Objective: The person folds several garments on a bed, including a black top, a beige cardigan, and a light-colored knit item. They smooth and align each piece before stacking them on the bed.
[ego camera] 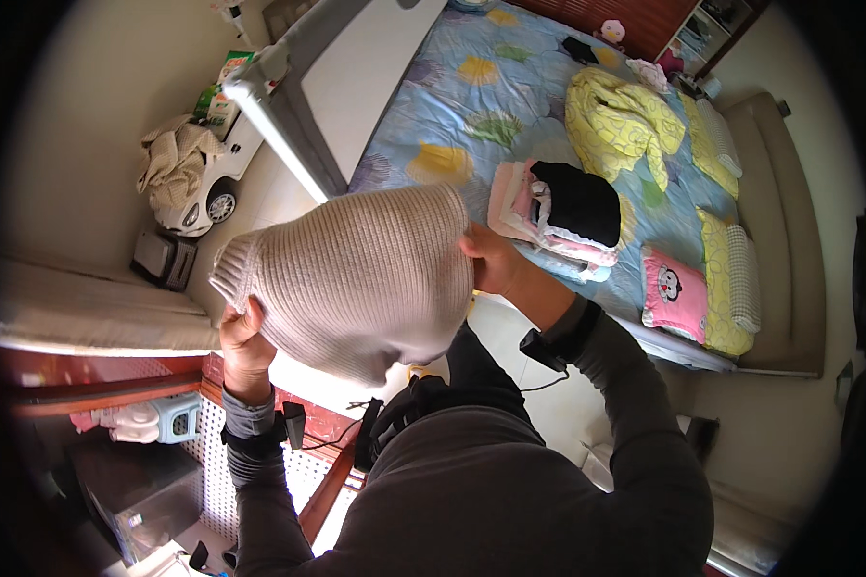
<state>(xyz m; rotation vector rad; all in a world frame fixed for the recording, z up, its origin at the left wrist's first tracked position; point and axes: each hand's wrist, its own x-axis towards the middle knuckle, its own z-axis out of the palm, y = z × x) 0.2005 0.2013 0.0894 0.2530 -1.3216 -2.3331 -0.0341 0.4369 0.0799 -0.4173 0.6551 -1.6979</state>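
A beige ribbed knit garment [361,274] is stretched between both my hands, above the floor beside the bed. My left hand [247,346] grips its ribbed end, thumb on top. At the opposite side my right hand [494,260] pinches the knit edge; most of those fingers are hidden behind it. Just beyond my right hand, a stack of folded clothes [556,223] lies on the bed, with a folded black garment [581,202] on top.
The bed [433,108] has a guard rail [281,137] at its left. A yellow blanket [613,122] and a pink pillow [675,296] lie on it. At the left, a white toy car [220,187] bears a checked cloth [180,159]. Red wooden furniture [115,382] stands at lower left.
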